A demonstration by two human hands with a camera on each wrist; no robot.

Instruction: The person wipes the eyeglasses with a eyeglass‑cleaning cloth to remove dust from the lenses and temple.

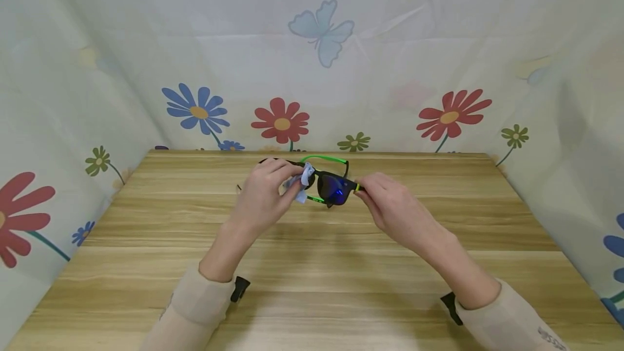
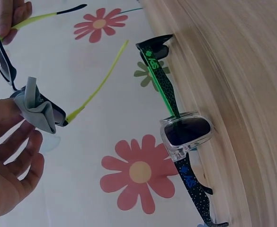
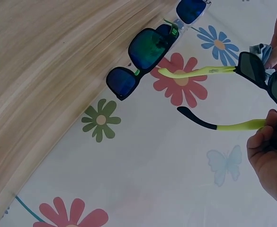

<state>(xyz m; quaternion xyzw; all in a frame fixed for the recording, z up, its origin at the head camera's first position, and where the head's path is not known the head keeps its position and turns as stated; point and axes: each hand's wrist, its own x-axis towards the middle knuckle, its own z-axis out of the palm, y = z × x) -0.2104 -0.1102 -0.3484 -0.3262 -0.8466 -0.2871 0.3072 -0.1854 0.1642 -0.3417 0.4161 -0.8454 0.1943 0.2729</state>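
A pair of black sunglasses [image 1: 333, 188] with yellow-green temples is held up over the table in both hands. My left hand [image 1: 263, 188] pinches a small grey-blue cloth [image 2: 38, 111] around one lens, with thumb and index finger pressed together on it. The other fingers are loosely bent in the left wrist view. My right hand [image 1: 397, 205] grips the frame's opposite end near the hinge. Both temples point away from me, and the yellow-green temple [image 3: 200, 72] on the cloth side shows fully in the right wrist view.
Behind the held pair, black sunglasses with green inner temples [image 3: 147, 49] rest on the wooden table [image 1: 312, 286]. Clear-framed sunglasses with dark speckled temples [image 2: 188, 131] lie beside them, mostly hidden by my left hand in the head view. A flower-printed curtain [image 1: 380, 69] borders the table.
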